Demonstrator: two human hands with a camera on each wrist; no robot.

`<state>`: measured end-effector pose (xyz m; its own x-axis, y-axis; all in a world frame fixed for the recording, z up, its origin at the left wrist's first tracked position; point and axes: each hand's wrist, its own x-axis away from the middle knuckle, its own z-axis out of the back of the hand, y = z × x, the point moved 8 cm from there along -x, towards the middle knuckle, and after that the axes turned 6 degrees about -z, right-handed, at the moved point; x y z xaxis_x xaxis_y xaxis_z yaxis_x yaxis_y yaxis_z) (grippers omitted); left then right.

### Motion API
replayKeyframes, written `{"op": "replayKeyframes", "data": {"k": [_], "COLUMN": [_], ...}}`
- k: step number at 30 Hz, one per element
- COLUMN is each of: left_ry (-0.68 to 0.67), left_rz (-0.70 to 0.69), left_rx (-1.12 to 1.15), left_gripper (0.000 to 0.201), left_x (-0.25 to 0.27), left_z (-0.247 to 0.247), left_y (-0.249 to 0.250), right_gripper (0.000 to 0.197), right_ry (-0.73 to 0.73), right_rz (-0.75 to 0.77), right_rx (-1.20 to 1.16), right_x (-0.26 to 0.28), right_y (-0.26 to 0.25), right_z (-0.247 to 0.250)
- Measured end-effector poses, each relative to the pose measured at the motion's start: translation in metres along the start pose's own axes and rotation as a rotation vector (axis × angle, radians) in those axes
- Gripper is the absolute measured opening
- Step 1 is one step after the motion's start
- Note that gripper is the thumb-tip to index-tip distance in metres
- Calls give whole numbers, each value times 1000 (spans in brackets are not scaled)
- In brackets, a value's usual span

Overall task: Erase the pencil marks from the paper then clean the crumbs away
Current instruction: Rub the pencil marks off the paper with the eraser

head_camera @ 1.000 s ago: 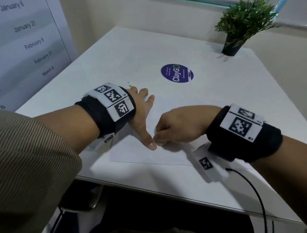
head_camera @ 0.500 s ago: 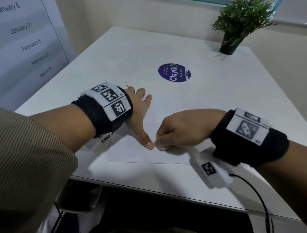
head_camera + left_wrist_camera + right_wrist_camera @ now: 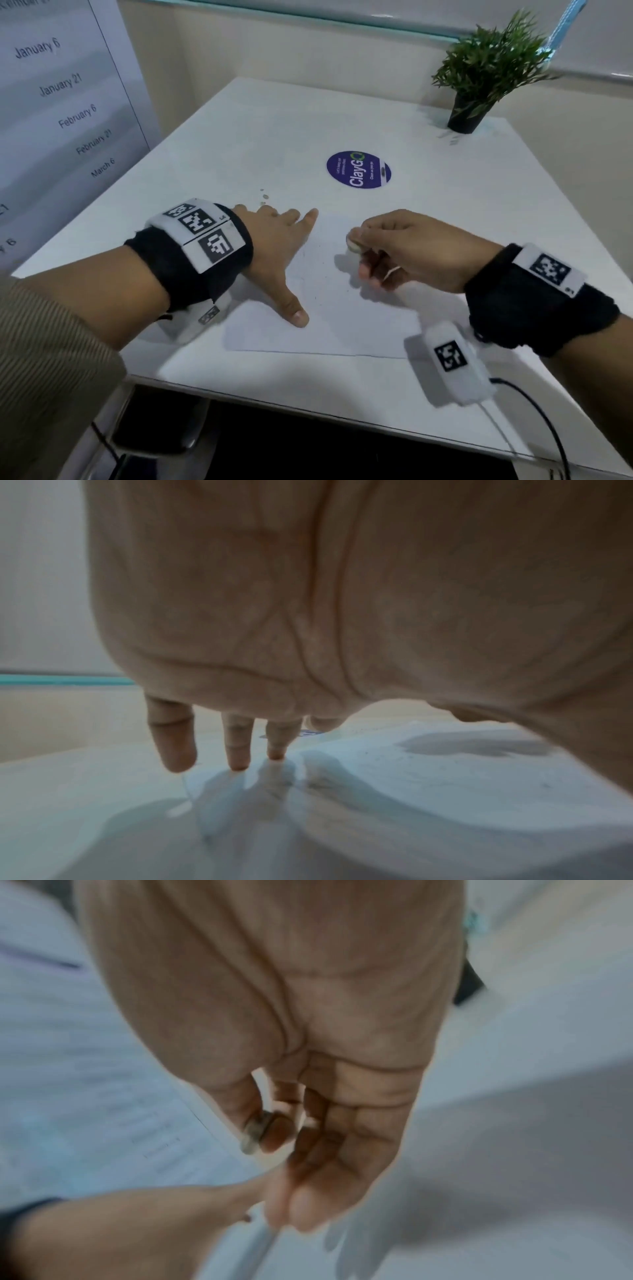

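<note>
A white sheet of paper (image 3: 342, 315) lies near the front edge of the white table (image 3: 239, 130), with faint grey pencil marks and dark crumbs (image 3: 308, 274) near its middle. My left hand (image 3: 284, 246) lies flat on the paper's left part, fingers spread, thumb pointing toward me. My right hand (image 3: 394, 246) hovers above the paper and pinches a small whitish eraser (image 3: 353, 244) between thumb and forefinger. In the right wrist view the eraser (image 3: 253, 1134) shows at the thumb tip, blurred. The left wrist view shows straight fingertips (image 3: 236, 753) on the surface.
A round purple sticker (image 3: 358, 169) sits on the table beyond the paper. A potted plant (image 3: 479, 78) stands at the far right corner. A few small bits (image 3: 263, 197) lie past my left fingers. A calendar board (image 3: 61, 96) stands on the left.
My right hand has lifted the eraser off the paper and moved it up and away from my left thumb. The left hand still presses the sheet.
</note>
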<state>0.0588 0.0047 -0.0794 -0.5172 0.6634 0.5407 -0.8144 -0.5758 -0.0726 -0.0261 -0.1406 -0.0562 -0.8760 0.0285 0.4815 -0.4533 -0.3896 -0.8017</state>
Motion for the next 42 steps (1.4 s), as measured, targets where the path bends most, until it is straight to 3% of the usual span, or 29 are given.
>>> {"op": "replayKeyframes", "data": {"k": [2,5,7,10,12,14,17,18,20,22,24,26,30,31,33,35,36,37,39,42], "left_ry": [12,27,11,-31,-30,0,26,11,-15,-35,-53,-49,-4,3,-1,-26,-39,-48,-59,-80], "left_rz": [-22,-53,-48,3,34,51,44,40,45,57,53,45,6,-1,0,12,16,18,19,25], "left_rx": [20,78,107,146,123,95,39,20,1,19,41,58,23,8,7,35,53,69,80,92], "left_gripper": [167,169,167,166,165,165,168,170,171,171,171,172,175,175,175,175,175,176,176,173], "left_x": [4,5,7,13,13,12,8,8,8,9,9,7,-1,-2,-3,-2,-2,-2,-2,-3], "left_z": [-2,-6,-7,-11,-15,-16,-16,-17,-17,-17,-18,-18,-12,-10,-7,-7,-8,-10,-12,-13], "left_y": [-1,-1,-1,-4,-7,-10,-10,-9,-8,-9,-9,-7,12,19,28,29,28,27,26,26], "right_gripper": [35,34,34,40,40,38,26,26,30,36,41,38,33,35,34,37,40,40,37,31], "right_ry": [-235,-412,-262,79,96,-91,-463,-496,-300,13,150,1,-500,-500,-208,177,278,280,67,-283], "right_rz": [-104,-248,-254,-67,-29,-71,-217,-259,-282,-145,-46,-80,-309,-338,-315,-141,-59,-17,-83,-256], "right_rx": [-341,-493,-666,-942,-1059,-1037,-660,-617,-763,-975,-1114,-1106,-595,-583,-784,-995,-1048,-1074,-1023,-655], "right_x": [6,-1,-23,-42,-39,-33,-16,-17,-36,-52,-48,-38,-3,-3,-20,-28,-25,-21,-13,-2], "right_y": [9,19,21,16,15,14,23,27,26,18,14,13,36,40,44,43,40,37,30,39], "right_z": [-41,-73,-52,1,7,-18,-70,-72,-45,2,24,5,-66,-64,-24,30,46,49,21,-33]}}
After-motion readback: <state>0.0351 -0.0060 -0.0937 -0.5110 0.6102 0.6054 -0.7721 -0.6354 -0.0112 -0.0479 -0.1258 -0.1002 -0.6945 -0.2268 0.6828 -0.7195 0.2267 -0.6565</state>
